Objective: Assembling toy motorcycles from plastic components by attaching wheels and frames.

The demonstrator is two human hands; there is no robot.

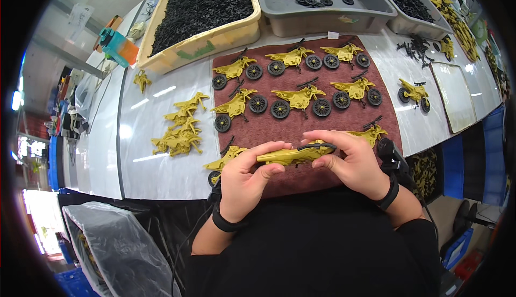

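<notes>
Between both hands I hold a yellow toy motorcycle body point(293, 156) with a black handlebar piece point(317, 145) at its right end. My left hand point(250, 173) pinches the left end between thumb and fingers. My right hand point(349, 160) grips the other end, fingertips close to the black piece. Below it lies a dark red cloth point(263, 130). Rows of yellow toy motorcycles with black wheels, such as this one point(299, 101), rest on the cloth. Two more are partly hidden behind my hands: one motorcycle point(228, 157) at left, another point(371, 133) at right.
A yellowed bin point(215, 44) of small black parts stands at the back left. Beside it is a grey bin point(328, 23) with black wheels. Loose yellow bodies point(183, 130) are piled left of the cloth. One motorcycle point(414, 94) sits to the right. A bottle point(118, 47) stands far left.
</notes>
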